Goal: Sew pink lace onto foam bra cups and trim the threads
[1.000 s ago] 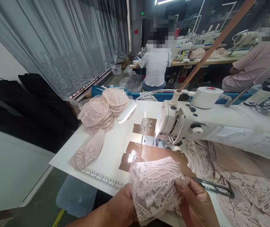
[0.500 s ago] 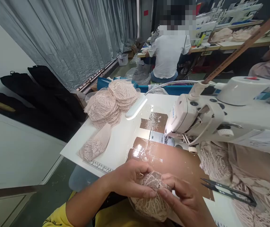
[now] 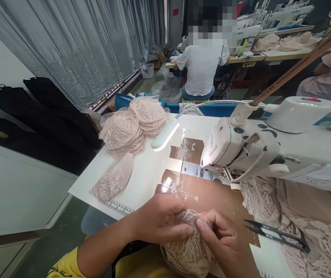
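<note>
Both my hands hold one pale pink lace piece (image 3: 187, 247) at the near edge of the white sewing table (image 3: 148, 173). My left hand (image 3: 159, 218) grips its top from the left with fingers curled over it. My right hand (image 3: 226, 243) pinches the lace from the right, fingertips meeting those of the left hand. The white sewing machine (image 3: 269, 148) stands just beyond, its needle end above a glossy brown plate (image 3: 208, 197).
A stack of lace cups (image 3: 133, 125) and a single lace piece (image 3: 113, 181) lie at the table's left. Black thread snips (image 3: 278, 235) rest on the right beside heaped lace fabric (image 3: 313, 231). A white lamp (image 3: 164, 135) hangs over the table. Other people sit at tables behind.
The lace piece has gone from spread out and raised to bunched low between both hands. Over the last half second my hands have barely shifted.
</note>
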{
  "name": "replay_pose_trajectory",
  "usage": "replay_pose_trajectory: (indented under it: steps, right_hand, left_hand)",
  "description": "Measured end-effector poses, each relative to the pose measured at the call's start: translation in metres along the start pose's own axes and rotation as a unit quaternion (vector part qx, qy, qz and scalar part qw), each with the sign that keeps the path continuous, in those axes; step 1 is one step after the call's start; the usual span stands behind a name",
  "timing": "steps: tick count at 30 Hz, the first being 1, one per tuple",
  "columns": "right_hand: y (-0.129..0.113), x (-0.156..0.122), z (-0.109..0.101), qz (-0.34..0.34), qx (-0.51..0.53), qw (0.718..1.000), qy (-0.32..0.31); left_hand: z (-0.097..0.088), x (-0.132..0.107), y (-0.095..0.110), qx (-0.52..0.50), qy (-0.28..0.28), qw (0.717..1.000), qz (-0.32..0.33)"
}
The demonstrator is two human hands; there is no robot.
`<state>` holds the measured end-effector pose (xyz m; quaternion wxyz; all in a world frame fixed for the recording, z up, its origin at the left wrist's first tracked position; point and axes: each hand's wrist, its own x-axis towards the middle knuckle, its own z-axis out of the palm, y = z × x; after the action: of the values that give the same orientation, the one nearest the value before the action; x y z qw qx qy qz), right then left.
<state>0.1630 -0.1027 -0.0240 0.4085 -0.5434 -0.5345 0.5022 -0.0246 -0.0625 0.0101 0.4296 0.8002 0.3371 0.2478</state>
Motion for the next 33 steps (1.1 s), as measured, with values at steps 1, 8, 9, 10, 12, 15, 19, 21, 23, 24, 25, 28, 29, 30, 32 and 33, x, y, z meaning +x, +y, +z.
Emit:
replay_pose_trajectory:
  steps: [1, 8, 9, 10, 12, 15, 19, 21, 23, 24, 25, 28, 29, 30, 32, 33]
  right_hand:
    - [0.000, 0.000, 0.000, -0.001, -0.010, 1.000, 0.004]
    - [-0.005, 0.000, -0.002, -0.005, -0.039, 0.999, -0.024]
    - [-0.006, 0.000, -0.003, -0.007, -0.043, 0.999, -0.032]
    - [-0.006, 0.000, -0.004, -0.010, -0.047, 0.998, -0.039]
    - [-0.006, 0.000, -0.006, -0.010, -0.042, 0.998, -0.043]
    - [-0.007, 0.001, -0.008, -0.011, -0.022, 0.999, -0.028]
    - [-0.011, 0.003, -0.010, -0.050, -0.091, 0.993, -0.061]
    - [-0.013, 0.004, -0.012, -0.064, -0.110, 0.989, -0.077]
    - [-0.013, 0.004, -0.013, -0.069, -0.112, 0.988, -0.084]
    - [-0.013, 0.004, -0.014, -0.069, -0.110, 0.988, -0.088]
    - [-0.012, 0.003, -0.014, -0.070, -0.108, 0.987, -0.093]
    - [-0.011, 0.003, -0.016, -0.071, -0.092, 0.988, -0.097]
    - [-0.011, 0.003, -0.017, -0.071, -0.086, 0.990, -0.088]
    - [-0.011, 0.003, -0.018, -0.070, -0.080, 0.991, -0.077]
    - [-0.013, 0.003, -0.019, -0.064, -0.080, 0.993, -0.062]
    - [-0.013, 0.003, -0.020, -0.061, -0.088, 0.992, -0.066]
  left_hand:
    - [0.000, 0.001, 0.001, 0.006, 0.003, 1.000, 0.007]
    - [0.005, 0.004, -0.001, -0.039, -0.003, 0.999, 0.021]
    - [0.005, 0.003, -0.002, -0.051, -0.003, 0.999, 0.017]
    - [0.006, 0.002, -0.003, -0.062, -0.004, 0.998, 0.013]
    - [0.007, 0.001, -0.004, -0.079, -0.002, 0.997, 0.006]
    - [0.011, 0.000, -0.004, -0.092, 0.008, 0.996, -0.011]
    - [0.015, 0.001, -0.006, -0.103, 0.008, 0.994, -0.028]
    - [0.016, 0.001, -0.007, -0.111, -0.001, 0.993, -0.029]
    - [0.015, 0.001, -0.009, -0.122, -0.012, 0.992, -0.030]
    - [0.014, 0.000, -0.010, -0.130, -0.020, 0.991, -0.034]
    - [0.014, 0.000, -0.010, -0.139, -0.029, 0.989, -0.041]
    - [0.013, -0.001, -0.012, -0.162, -0.052, 0.983, -0.069]
    - [0.013, -0.001, -0.012, -0.166, -0.053, 0.982, -0.077]
    - [0.014, 0.000, -0.013, -0.168, -0.051, 0.981, -0.083]
    - [0.016, 0.000, -0.013, -0.164, -0.041, 0.982, -0.089]
    - [0.017, 0.000, -0.013, -0.158, -0.038, 0.982, -0.091]
